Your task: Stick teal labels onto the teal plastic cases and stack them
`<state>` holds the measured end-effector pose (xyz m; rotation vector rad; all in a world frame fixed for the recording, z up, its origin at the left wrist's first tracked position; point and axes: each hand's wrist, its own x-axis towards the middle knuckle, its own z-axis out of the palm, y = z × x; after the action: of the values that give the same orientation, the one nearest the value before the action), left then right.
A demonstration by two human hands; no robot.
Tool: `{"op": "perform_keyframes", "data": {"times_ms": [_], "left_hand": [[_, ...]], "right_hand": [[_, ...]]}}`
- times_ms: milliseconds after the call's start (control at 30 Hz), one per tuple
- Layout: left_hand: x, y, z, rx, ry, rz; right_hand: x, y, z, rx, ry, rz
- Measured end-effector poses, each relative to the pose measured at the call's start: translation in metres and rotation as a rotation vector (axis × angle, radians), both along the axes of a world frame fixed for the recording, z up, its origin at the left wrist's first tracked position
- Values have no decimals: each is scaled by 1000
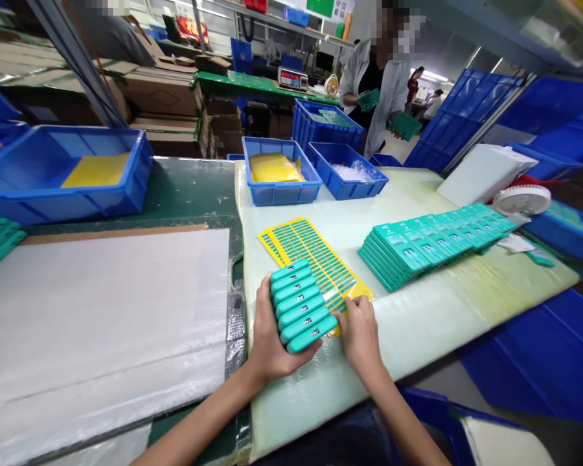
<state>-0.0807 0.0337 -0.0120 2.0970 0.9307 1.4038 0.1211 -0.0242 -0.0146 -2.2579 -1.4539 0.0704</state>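
Observation:
My left hand [267,346] is wrapped round a row of several flat teal-green plastic cases [301,304], their narrow rounded edges facing up, each with a small black-and-white mark. Just right of the nearest case is my right hand [362,333], its fingers curled and thumb close to the forefinger. It lies over the near end of yellow sheets with rows of narrow strips [315,249], which look like label sheets. Whatever its fingertips pinch is too small to tell. Further right, overlapping stacks of similar teal cases [432,243] rest on the pale table mat [398,336].
Blue bins [282,193] with yellow sheets and clear plastic stand at the table's back. A larger blue bin [126,194] is at the left, behind a white board [126,310]. A small white fan [522,199] sits at right. Beyond the bins, a co-worker [393,77] holds teal pieces.

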Motion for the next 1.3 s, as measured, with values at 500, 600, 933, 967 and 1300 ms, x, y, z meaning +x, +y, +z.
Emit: {"op": "perform_keyframes", "data": {"times_ms": [500, 600, 933, 967, 1300], "left_hand": [[1, 2, 1, 47, 0, 5], [0, 2, -1, 54, 8, 0], [1, 1, 2, 62, 12, -9], [1, 1, 2, 66, 10, -15], [1, 1, 2, 35, 24, -24]], "right_hand": [[22, 3, -7, 44, 163, 23], [26, 3, -14, 72, 174, 33], [15, -8, -16, 191, 32, 84], [14, -9, -15, 189, 35, 85], [13, -7, -10, 142, 69, 68]]}}
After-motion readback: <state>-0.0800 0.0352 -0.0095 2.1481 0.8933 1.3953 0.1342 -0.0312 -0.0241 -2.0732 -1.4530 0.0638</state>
